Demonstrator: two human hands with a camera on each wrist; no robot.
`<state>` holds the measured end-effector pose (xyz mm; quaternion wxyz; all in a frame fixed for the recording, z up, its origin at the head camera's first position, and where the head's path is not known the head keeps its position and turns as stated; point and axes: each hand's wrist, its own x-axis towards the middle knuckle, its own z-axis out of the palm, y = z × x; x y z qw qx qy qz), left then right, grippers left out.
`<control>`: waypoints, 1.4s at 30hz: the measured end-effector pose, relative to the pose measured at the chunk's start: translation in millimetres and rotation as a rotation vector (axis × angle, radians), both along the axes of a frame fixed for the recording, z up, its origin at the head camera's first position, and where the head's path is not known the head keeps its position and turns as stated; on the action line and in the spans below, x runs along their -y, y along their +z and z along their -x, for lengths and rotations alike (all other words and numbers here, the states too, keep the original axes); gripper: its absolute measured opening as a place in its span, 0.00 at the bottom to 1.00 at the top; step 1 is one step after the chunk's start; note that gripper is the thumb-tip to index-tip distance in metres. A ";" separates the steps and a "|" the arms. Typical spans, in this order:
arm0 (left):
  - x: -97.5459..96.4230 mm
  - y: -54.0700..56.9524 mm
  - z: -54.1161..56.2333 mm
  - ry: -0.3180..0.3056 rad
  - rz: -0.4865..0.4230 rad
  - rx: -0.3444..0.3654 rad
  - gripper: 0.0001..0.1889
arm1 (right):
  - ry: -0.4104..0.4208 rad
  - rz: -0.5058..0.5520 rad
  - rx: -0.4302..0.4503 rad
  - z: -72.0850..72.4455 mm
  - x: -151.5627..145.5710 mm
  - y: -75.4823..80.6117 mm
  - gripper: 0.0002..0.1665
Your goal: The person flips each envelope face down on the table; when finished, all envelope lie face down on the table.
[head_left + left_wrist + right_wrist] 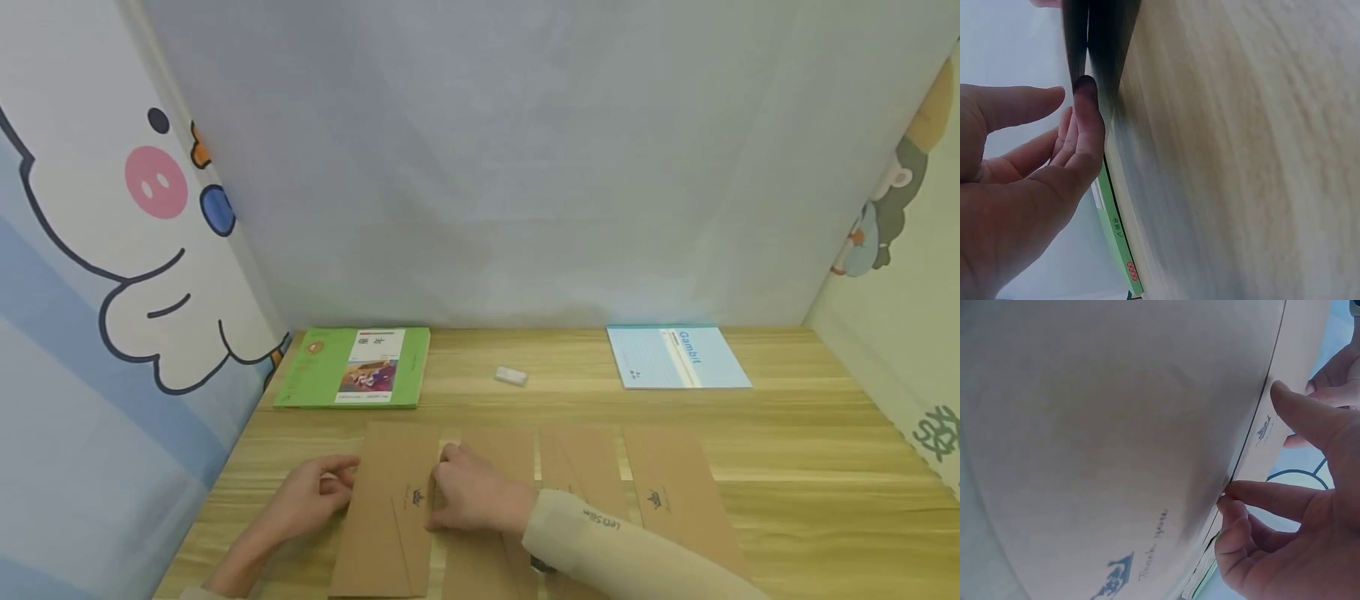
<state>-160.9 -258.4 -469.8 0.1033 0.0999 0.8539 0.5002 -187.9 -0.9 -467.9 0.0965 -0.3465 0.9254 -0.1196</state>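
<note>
Several brown kraft envelopes lie side by side, each with a diagonal flap. At the left edge of the leftmost envelope (pixel 382 508) is my left hand (pixel 311 496). A fingertip (pixel 1087 94) of it touches that edge, while the thumb (pixel 1041 105) stands apart. My right hand (pixel 480 492) is at the same envelope's right edge, thumb and forefinger spread along it; its lower fingers are curled in. The second envelope (pixel 498 450) is partly covered by the right hand. A dark printed crown (pixel 1115 578) and "Thank you" lettering mark an envelope in the right wrist view.
Behind the envelopes lie a green book (pixel 315 375) at left, a white eraser (pixel 512 376) in the middle and a light blue notebook (pixel 675 358) at right. The third (pixel 585 467) and fourth (pixel 671 475) envelopes are to the right. Printed curtains border the wooden table (pixel 810 450).
</note>
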 end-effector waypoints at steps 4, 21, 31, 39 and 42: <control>1.6 1.1 2.2 0.005 -0.047 0.026 0.25 | 0.004 0.001 -0.007 -0.3 -0.1 0.6 0.28; 9.2 13.4 5.2 -0.017 -0.291 0.138 0.31 | 0.012 0.035 0.011 2.9 0.8 1.5 0.32; 3.3 10.1 1.4 -0.103 -0.407 0.142 0.30 | 0.008 0.080 0.067 -1.2 2.4 0.0 0.38; 3.4 7.5 4.0 -0.143 -0.437 0.182 0.31 | 0.001 0.093 0.078 -1.9 2.9 4.0 0.42; 4.1 5.7 4.2 -0.215 -0.511 0.203 0.30 | 0.004 0.096 0.078 -3.3 2.7 5.1 0.45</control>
